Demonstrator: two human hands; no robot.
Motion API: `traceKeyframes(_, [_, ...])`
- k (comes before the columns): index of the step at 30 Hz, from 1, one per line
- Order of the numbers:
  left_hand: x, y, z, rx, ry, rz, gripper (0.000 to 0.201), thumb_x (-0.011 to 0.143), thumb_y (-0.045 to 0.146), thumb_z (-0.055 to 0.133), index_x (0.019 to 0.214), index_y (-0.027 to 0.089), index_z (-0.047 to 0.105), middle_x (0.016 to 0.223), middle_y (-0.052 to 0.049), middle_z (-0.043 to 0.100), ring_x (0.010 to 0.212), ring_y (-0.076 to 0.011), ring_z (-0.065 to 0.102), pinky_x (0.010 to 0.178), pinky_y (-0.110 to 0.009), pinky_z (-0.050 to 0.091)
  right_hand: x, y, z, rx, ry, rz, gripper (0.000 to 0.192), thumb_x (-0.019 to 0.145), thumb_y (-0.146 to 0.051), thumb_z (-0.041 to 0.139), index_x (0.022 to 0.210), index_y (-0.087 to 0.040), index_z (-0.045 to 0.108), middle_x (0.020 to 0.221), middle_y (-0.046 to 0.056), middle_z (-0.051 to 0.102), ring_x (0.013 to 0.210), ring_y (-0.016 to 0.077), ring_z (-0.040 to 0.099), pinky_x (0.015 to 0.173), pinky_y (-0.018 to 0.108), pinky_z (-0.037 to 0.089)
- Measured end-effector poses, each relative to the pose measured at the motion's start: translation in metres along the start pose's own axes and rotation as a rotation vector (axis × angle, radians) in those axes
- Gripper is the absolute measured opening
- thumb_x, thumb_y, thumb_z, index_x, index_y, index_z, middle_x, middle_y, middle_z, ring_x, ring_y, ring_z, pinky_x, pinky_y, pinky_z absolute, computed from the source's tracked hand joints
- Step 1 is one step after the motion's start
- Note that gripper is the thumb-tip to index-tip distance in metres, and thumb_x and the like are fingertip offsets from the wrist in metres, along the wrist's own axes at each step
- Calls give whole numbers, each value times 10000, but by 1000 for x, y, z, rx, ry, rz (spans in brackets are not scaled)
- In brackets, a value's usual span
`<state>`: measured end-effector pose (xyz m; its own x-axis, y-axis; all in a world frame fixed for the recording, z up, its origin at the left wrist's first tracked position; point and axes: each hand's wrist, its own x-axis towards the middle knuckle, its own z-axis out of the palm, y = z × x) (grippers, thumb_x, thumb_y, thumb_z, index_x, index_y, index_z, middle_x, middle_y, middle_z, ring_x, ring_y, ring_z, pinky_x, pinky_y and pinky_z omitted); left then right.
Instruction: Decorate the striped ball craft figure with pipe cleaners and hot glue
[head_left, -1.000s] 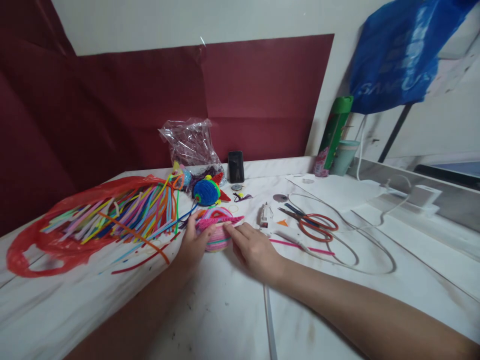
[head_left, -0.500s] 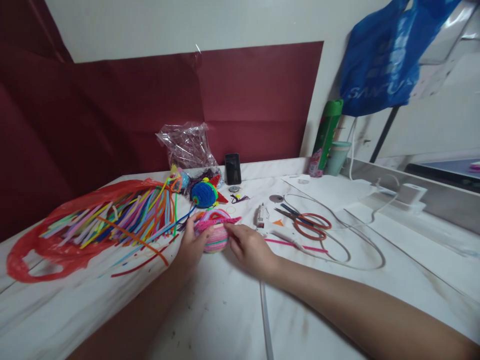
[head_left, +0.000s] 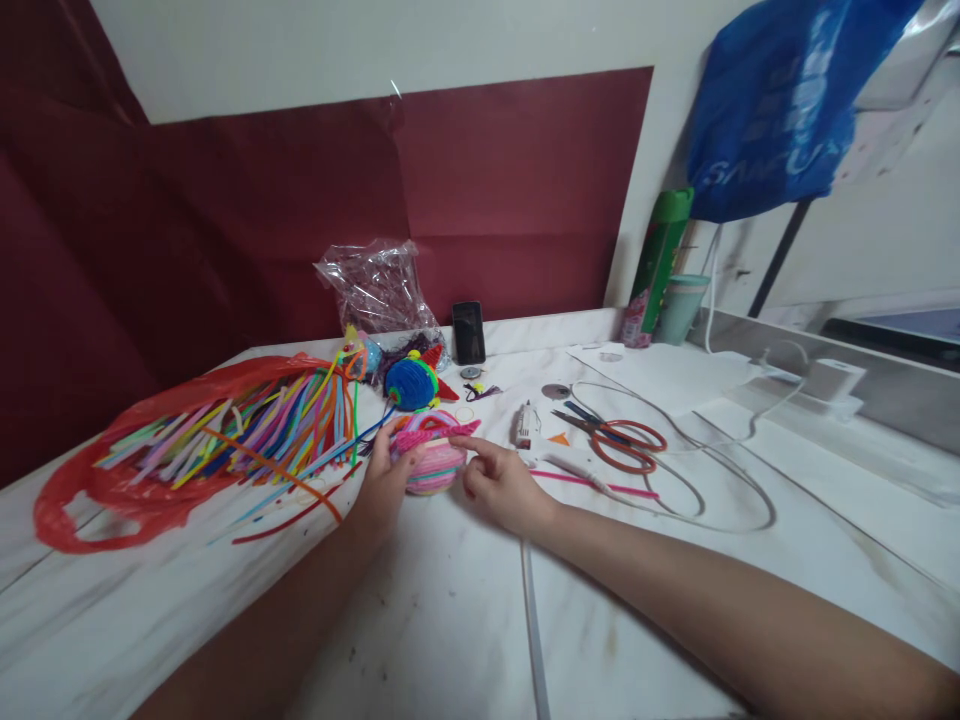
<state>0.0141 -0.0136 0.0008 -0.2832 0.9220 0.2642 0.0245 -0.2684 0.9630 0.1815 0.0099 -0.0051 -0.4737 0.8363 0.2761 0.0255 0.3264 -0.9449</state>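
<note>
My left hand (head_left: 384,487) is closed around the left side of a pink striped yarn ball (head_left: 436,468), its thumb across the front. A fuzzy pink pipe-cleaner piece (head_left: 429,433) runs along the top of the ball and sticks out to the right. My right hand (head_left: 504,482) has its index finger stretched out, the tip touching the ball just under that pink piece. Its other fingers are curled with nothing visible in them. Right behind stands a blue yarn ball (head_left: 409,386) with red pointed pieces and green and yellow trim.
A red plastic bag (head_left: 64,520) with many coloured pipe cleaners (head_left: 262,425) lies left. To the right are a white glue gun (head_left: 574,460) with its cord, orange-handled scissors (head_left: 626,445) and a pink pipe cleaner (head_left: 555,478). A phone (head_left: 469,332) leans at the back.
My right thumb has moved away from the ball and the index finger has straightened, its tip resting on the ball. More of the ball's right side shows. My left hand keeps its hold.
</note>
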Motion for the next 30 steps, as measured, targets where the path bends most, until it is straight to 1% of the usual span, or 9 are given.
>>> traceKeyframes(3, [0, 0, 0, 11, 9, 3, 607, 711, 300, 630, 1274, 214, 419, 1336, -93, 475, 1222, -247, 457, 975, -352, 403, -2, 0, 1, -58, -5, -15, 480, 745, -134, 437, 1216, -99, 521, 487, -83, 456, 439, 83, 402, 471, 192, 347])
traceKeyframes(7, [1, 2, -1, -7, 6, -15, 601, 714, 313, 630, 1268, 204, 425, 1319, -103, 488, 1209, -251, 467, 988, -374, 388, -4, 4, 0, -220, 20, -105, 483, 761, -148, 439, 1234, -118, 532, 525, -56, 490, 465, 97, 417, 495, 207, 362])
traceKeyframes(12, [3, 4, 0, -39, -39, -18, 577, 703, 293, 630, 1241, 197, 444, 1232, -90, 553, 1150, -238, 515, 969, -371, 404, -5, 5, -1, -403, 80, -190, 460, 786, -169, 451, 1236, -143, 543, 607, -14, 577, 532, 119, 494, 562, 231, 414])
traceKeyframes(17, [2, 8, 0, 7, -34, -7, 515, 706, 291, 615, 1197, 200, 487, 1215, -79, 567, 1130, -230, 526, 924, -326, 434, -4, 5, -3, -412, 86, -168, 435, 783, -153, 450, 1203, -142, 559, 592, -14, 589, 521, 121, 510, 547, 227, 423])
traceKeyframes(19, [1, 10, 0, 27, -40, -10, 518, 706, 298, 616, 1199, 203, 488, 1219, -81, 564, 1129, -234, 525, 924, -327, 433, -3, 6, -2, -405, 76, -155, 446, 775, -140, 451, 1209, -150, 551, 573, -26, 577, 504, 115, 500, 530, 218, 416])
traceKeyframes(21, [1, 13, 1, 18, -42, -7, 542, 695, 296, 622, 1210, 202, 480, 1200, -85, 574, 1119, -242, 532, 928, -346, 431, -3, 7, -1, -392, 80, -175, 453, 770, -141, 455, 1215, -148, 542, 580, -30, 570, 504, 113, 498, 528, 215, 413])
traceKeyframes(25, [0, 17, 2, -7, -6, -1, 514, 673, 286, 608, 1171, 200, 518, 1093, -91, 621, 1084, -259, 549, 924, -390, 433, -4, 7, -2, -373, 154, -246, 364, 778, -170, 452, 1114, -136, 587, 605, -18, 569, 537, 119, 515, 538, 214, 412])
traceKeyframes(28, [2, 17, 0, 1, 5, -1, 454, 678, 279, 582, 1125, 200, 557, 1020, -90, 641, 1063, -265, 555, 913, -396, 443, -4, 6, -5, -403, 198, -227, 314, 784, -162, 441, 1046, -142, 614, 595, -10, 585, 538, 127, 537, 529, 214, 413])
traceKeyframes(30, [3, 15, -1, -8, 10, 2, 457, 678, 280, 582, 1129, 207, 555, 1024, -81, 639, 1047, -260, 562, 901, -389, 453, -4, 5, -8, -456, 203, -231, 322, 788, -160, 443, 1058, -142, 617, 607, 1, 607, 536, 132, 547, 535, 220, 422])
